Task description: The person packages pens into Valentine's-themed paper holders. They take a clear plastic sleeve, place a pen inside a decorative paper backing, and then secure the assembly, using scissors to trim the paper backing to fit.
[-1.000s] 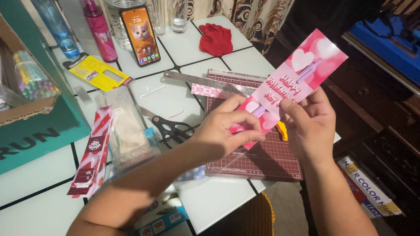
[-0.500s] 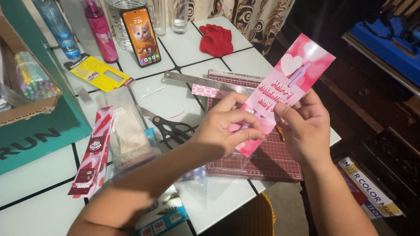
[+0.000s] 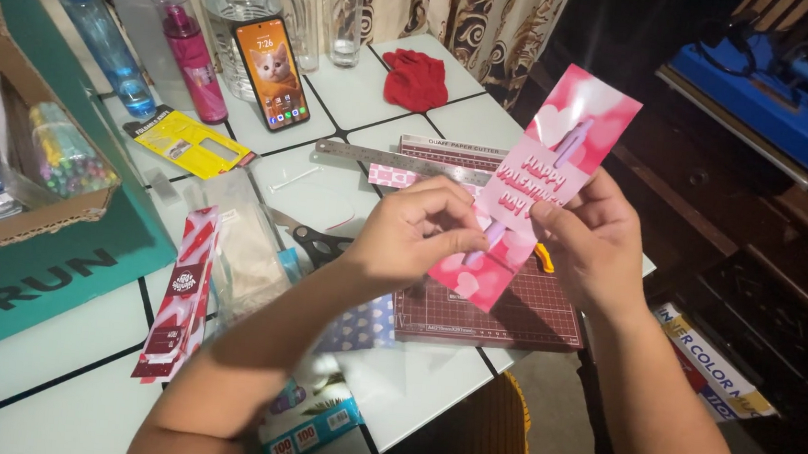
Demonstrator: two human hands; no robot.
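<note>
Pink card (image 3: 544, 185) with hearts and a pen showing through it is being held up at frame centre, above the table (image 3: 58, 353). Left hand (image 3: 413, 233) is pinching its lower left edge; right hand (image 3: 591, 237) is gripping its right edge. Dark red cutting mat (image 3: 503, 312) is lying directly below, with a metal ruler (image 3: 399, 162) at its upper edge and scissors (image 3: 321, 244) just left. Phone (image 3: 272, 73), pink bottle (image 3: 193, 66) and blue bottle (image 3: 102, 40) are standing in the upper left; red cloth (image 3: 416, 79) is lying top centre.
</note>
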